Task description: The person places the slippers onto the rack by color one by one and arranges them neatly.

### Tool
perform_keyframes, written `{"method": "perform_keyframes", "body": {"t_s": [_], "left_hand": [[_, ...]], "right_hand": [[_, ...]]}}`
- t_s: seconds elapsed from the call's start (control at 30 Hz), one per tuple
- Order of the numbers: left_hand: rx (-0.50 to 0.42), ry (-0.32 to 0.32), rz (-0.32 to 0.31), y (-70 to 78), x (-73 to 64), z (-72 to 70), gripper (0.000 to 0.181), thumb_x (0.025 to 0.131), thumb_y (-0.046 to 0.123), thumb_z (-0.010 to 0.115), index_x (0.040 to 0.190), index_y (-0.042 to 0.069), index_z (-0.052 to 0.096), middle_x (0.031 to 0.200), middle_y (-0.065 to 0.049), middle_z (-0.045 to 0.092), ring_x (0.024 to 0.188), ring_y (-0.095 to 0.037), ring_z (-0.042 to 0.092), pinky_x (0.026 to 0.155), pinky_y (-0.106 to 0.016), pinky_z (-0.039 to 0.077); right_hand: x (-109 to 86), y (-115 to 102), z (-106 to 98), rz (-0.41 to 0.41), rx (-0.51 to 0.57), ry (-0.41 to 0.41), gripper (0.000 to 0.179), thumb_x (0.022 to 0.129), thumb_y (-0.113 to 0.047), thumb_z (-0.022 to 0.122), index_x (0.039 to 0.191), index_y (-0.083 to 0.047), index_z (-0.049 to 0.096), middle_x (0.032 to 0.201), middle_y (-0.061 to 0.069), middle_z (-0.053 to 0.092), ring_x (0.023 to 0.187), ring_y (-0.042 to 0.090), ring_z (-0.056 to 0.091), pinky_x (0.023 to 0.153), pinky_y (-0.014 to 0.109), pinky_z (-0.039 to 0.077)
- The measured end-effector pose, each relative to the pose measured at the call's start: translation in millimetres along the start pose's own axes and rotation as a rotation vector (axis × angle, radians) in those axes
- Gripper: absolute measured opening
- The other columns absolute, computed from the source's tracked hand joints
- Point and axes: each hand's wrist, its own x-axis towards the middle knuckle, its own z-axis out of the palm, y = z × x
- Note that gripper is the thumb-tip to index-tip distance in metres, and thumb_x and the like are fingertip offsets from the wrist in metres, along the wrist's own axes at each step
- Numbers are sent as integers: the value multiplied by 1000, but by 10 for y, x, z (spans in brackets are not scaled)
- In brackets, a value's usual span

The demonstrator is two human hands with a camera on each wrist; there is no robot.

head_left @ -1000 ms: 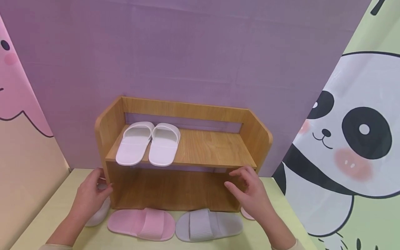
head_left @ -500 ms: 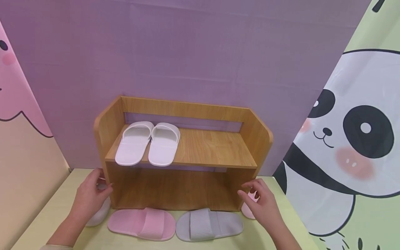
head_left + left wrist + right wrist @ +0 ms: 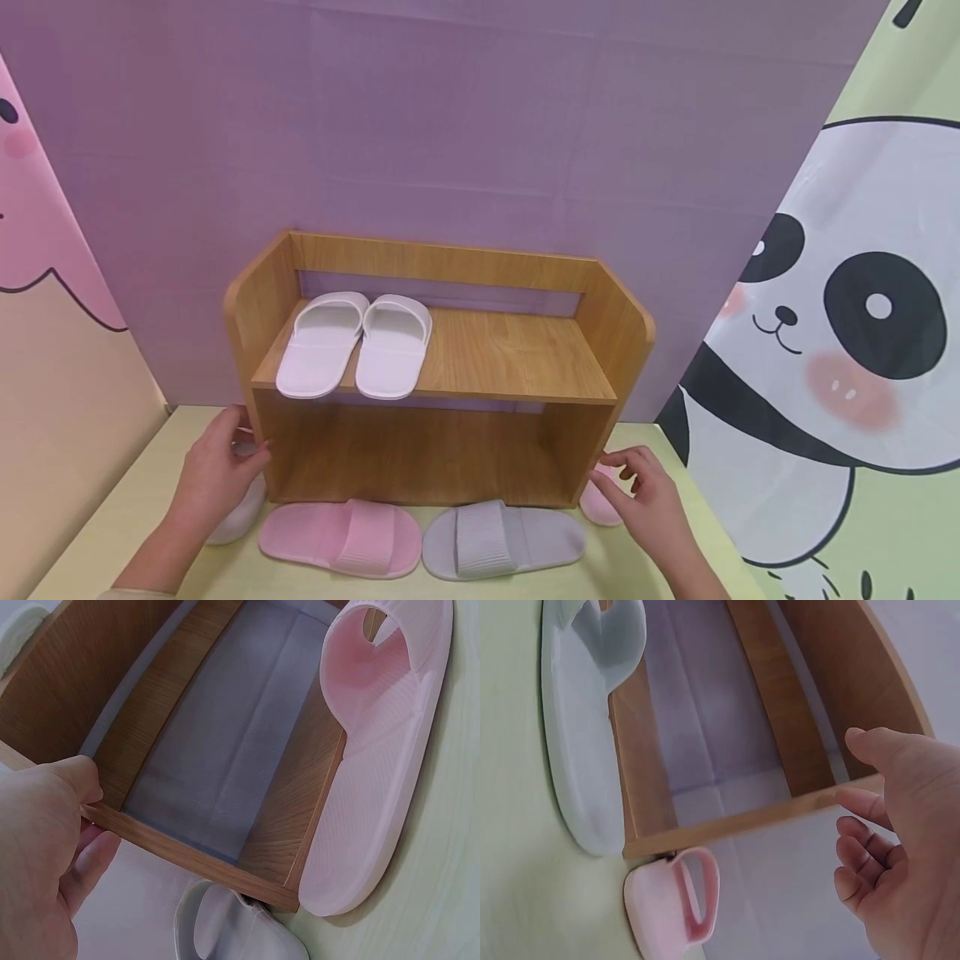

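A wooden two-tier shoe rack [image 3: 510, 358] stands on the table between the two hands. My left hand [image 3: 217, 458] pinches the front edge of its left side panel, thumb on the inner side and fingers outside. At the right side panel, my right hand [image 3: 651, 500] has thumb and index finger on either side of the front edge, the other fingers loosely curled. Two white slippers [image 3: 393, 354] sit side by side on the upper shelf. In front of the rack lie a pink slipper [image 3: 337, 537] and a grey slipper [image 3: 498, 542].
Outside the rack's left side is a whitish slipper [image 3: 238, 512], partly behind the left hand. Another pink slipper [image 3: 600, 500] lies by the right side. A purple backdrop [image 3: 450, 125] hangs behind, with a panda-printed panel [image 3: 862, 333] on the right.
My right hand has moved down and to the right, from in front of the lower shelf to the right panel's edge. My left hand and the slippers stay put.
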Motion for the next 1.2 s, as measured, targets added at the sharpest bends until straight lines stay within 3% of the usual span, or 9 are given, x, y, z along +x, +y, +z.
{"method": "perform_keyframes", "body": {"t_s": [0.2, 0.53, 0.8, 0.97, 1.2], "left_hand": [[-10, -15, -14, 5, -1, 3, 44, 86, -7, 83, 123, 5, 61, 109, -12, 71, 93, -33, 75, 67, -24, 63], [-11, -15, -21, 24, 2, 0, 42, 86, -6, 82, 121, 5, 61, 108, -12, 72, 93, -33, 75, 68, -23, 62], [-4, -10, -10, 23, 4, -3, 43, 85, -7, 83, 121, 5, 62, 108, -11, 71, 92, -33, 74, 68, -23, 62], [-8, -14, -8, 19, 1, -3, 43, 86, -7, 83, 122, 5, 61, 108, -12, 71, 93, -35, 75, 67, -24, 62], [-11, -19, -15, 12, 3, 1, 43, 87, -6, 82, 122, 5, 61, 108, -11, 71, 93, -33, 75, 68, -22, 62]], "right_hand": [[-35, 144, -9, 30, -64, -7, 24, 86, -9, 95, 104, -12, 79, 105, 1, 69, 88, 22, 57, 70, 30, 48], [-102, 423, 10, 148, -126, -104, 34, 88, -17, 94, 114, -5, 75, 113, 11, 65, 97, 27, 60, 76, 32, 50], [-159, 726, 93, 158, -158, -190, 59, 87, -27, 95, 132, 3, 70, 129, 23, 63, 109, 41, 64, 90, 54, 55], [-163, 847, 160, 189, -201, -251, 77, 85, -34, 95, 141, 7, 63, 133, 31, 59, 120, 50, 59, 100, 70, 52], [-157, 896, 248, 322, -253, -394, 96, 86, -49, 94, 155, 2, 53, 142, 32, 51, 136, 53, 47, 112, 73, 45]]}}
